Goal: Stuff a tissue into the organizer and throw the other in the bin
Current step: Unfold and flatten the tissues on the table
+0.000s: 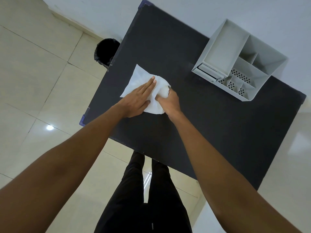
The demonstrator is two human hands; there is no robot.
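White tissue (138, 79) lies on the black table (210, 123), left of centre; I cannot tell whether it is one sheet or two stacked. My left hand (136, 100) rests flat on it with fingers together and extended. My right hand (169, 102) is closed around the bunched right part of the tissue (162, 89), lifting it into folds. A grey desk organizer (239, 59) with several compartments stands at the table's far right corner. A black bin (106, 52) with a dark liner sits on the floor beyond the table's left edge.
The table stands against a white wall at the back. Pale tiled floor (42, 73) spreads to the left and below. My legs in black trousers (146, 199) are at the table's near edge.
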